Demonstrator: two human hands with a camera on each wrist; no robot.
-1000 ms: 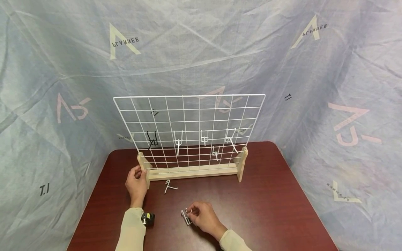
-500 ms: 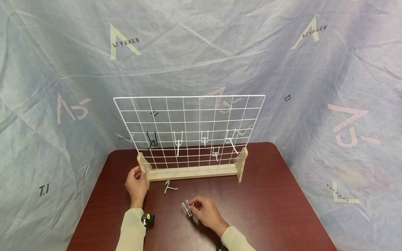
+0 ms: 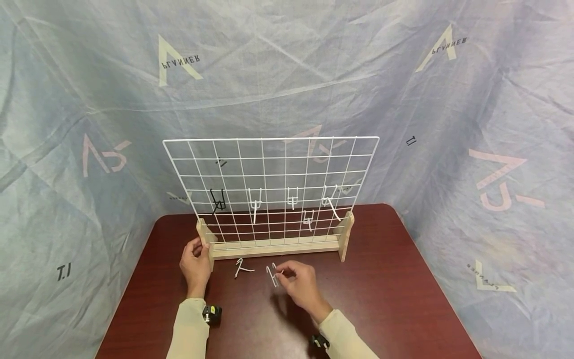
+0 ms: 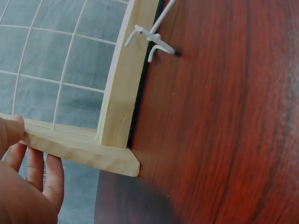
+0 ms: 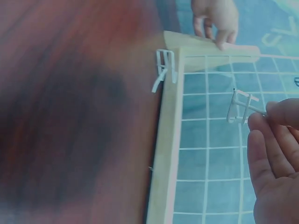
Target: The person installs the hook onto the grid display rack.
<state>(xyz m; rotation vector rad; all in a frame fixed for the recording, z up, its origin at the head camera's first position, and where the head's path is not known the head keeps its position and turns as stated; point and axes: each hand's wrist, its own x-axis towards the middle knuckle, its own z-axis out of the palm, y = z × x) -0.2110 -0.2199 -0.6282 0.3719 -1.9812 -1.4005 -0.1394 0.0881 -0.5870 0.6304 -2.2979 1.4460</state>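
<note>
My left hand (image 3: 196,267) grips the left wooden side panel (image 4: 84,151) of a display stand, thumb on one face and fingers on the other. A white wire grid panel (image 3: 273,157) stands upright in this wooden base (image 3: 278,246). My right hand (image 3: 301,286) pinches a white wire grid hook (image 5: 231,107) by its prong between thumb and fingers, its bent ends turned toward the grid. The hook is raised over the table, just in front of the base. Another white hook (image 3: 239,268) lies on the table near the base's left end.
One black hook (image 3: 218,203) and several white hooks (image 3: 255,204) hang on the grid's lower half. The stand rests on a dark red wooden table (image 3: 394,289). Grey printed cloth (image 3: 287,75) surrounds the table at the back and sides.
My right hand has lifted the hook from near the table and carried it forward toward the base, turning it more upright. My left hand has stayed on the side panel.
</note>
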